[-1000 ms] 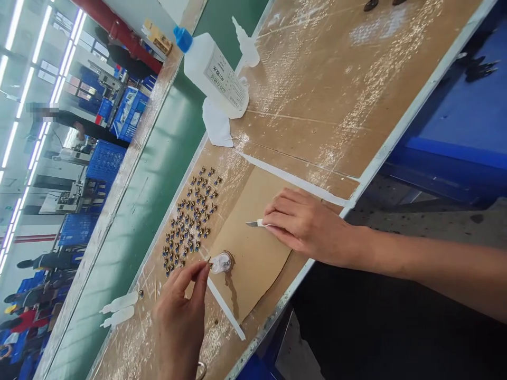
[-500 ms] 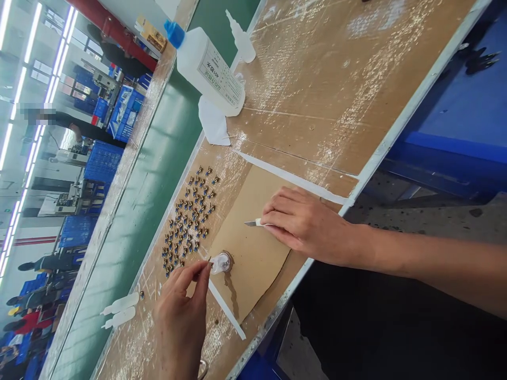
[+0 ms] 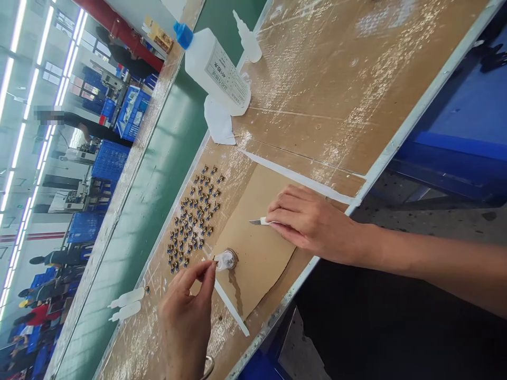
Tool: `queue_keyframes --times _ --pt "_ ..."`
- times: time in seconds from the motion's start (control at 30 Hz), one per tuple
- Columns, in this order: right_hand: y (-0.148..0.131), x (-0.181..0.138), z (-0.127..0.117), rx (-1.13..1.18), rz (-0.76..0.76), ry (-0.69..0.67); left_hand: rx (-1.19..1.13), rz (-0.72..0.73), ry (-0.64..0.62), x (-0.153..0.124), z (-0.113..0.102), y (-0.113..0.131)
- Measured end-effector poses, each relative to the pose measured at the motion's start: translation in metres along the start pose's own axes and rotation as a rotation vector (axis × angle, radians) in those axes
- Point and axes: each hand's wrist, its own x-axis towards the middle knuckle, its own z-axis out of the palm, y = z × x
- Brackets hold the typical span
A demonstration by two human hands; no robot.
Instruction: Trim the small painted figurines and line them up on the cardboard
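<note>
My right hand (image 3: 312, 224) is closed around the white handle of a craft knife (image 3: 258, 221), its blade pointing left above a brown cardboard sheet (image 3: 253, 211). A small clear cup (image 3: 227, 259) sits at the sheet's left edge, with a dark wet streak below it. Beside the cup, my left hand (image 3: 192, 301) pinches something small and dark between thumb and fingertips; its kind is too small to make out. Several tiny gold-and-blue pieces (image 3: 194, 211) lie in rows on the table past the sheet.
A large white bottle (image 3: 217, 71) with a blue cap stands at the back, near a nozzle bottle (image 3: 249, 39) and a white paper piece (image 3: 219, 122). Two small squeeze bottles (image 3: 127, 303) lie at left. Beyond the green strip (image 3: 158, 153), people work among blue crates (image 3: 111, 161).
The whole view has shifted slightly, so things appear a little farther right. Both hands keep their grip, and the knife stays above the cardboard.
</note>
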Motion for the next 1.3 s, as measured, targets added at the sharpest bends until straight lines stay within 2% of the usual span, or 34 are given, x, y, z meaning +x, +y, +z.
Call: queue_keyframes --times 0.13,0.23,0.3,0.4,0.53,0.73,1.3 --pt "0.001 0.000 0.000 0.025 -0.020 0.026 0.030 -0.346 0.088 -0.023 -0.015 -0.001" --pt "0.001 -0.001 -0.001 0.045 -0.036 0.042 0.010 -0.543 0.210 -0.051 -0.017 -0.015" --pt "0.000 -0.001 -0.002 0.046 -0.038 0.042 -0.098 -0.614 0.258 -0.071 -0.011 -0.030" --pt "-0.001 -0.001 -0.002 0.038 -0.037 0.031 -0.270 -0.689 0.253 -0.095 0.008 -0.051" --pt "-0.001 0.000 -0.002 0.035 -0.055 0.020 -0.333 -0.836 0.219 -0.111 0.029 -0.062" --pt "-0.001 0.000 -0.001 0.050 -0.066 0.030 -0.509 -0.890 0.299 -0.111 0.039 -0.057" --pt "-0.001 -0.001 -0.002 0.051 -0.022 -0.012 -0.459 -0.897 0.263 -0.099 0.036 -0.052"
